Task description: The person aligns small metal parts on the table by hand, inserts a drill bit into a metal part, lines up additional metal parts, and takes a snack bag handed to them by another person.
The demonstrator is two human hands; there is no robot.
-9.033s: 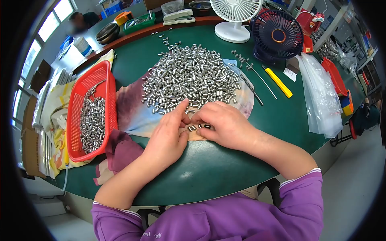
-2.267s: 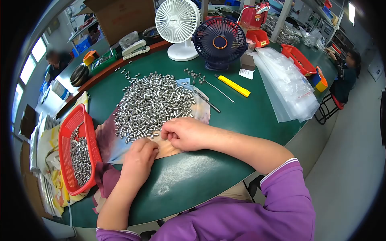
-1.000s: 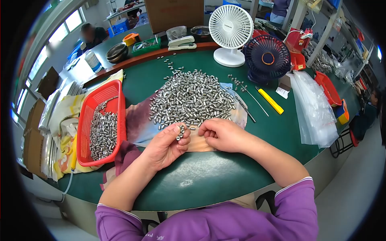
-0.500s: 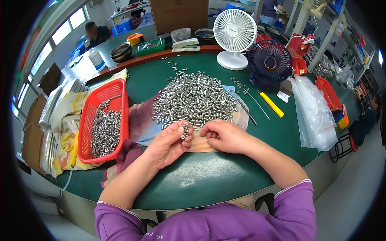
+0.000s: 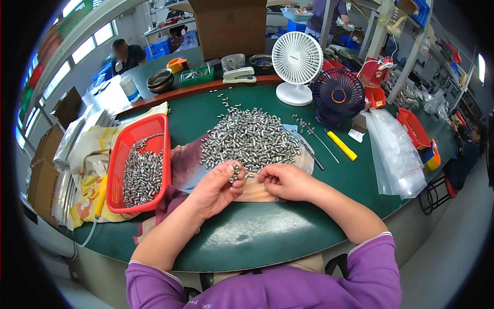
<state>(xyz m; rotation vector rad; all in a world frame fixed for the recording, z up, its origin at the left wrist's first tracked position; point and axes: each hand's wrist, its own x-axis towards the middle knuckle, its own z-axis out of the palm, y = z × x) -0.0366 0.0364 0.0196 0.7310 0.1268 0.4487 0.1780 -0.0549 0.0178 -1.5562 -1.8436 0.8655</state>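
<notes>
My left hand (image 5: 217,189) is closed around several small metal cylinders (image 5: 235,174), their round ends showing between thumb and fingers. Just to its right, my right hand (image 5: 288,181) is held low over the cloth (image 5: 257,192) with its fingers curled in. Whatever its fingertips pinch, if anything, is hidden. Beyond both hands lies a large heap of the same shiny metal cylinders (image 5: 249,138), spread on the cloth. A red plastic basket (image 5: 165,170) at the left contains many more cylinders (image 5: 141,177).
A white fan (image 5: 297,59) and a dark blue fan (image 5: 338,95) stand behind the heap. Right of it lie a yellow cutter (image 5: 341,145), a thin metal rod (image 5: 327,147) and clear plastic bags (image 5: 393,157). A cardboard box (image 5: 231,31) stands at the back, with another person (image 5: 126,55) far left.
The camera view has tilted up slightly, so the table appears lower. Both hands stay close together before the heap, and the left still holds its cylinders.
</notes>
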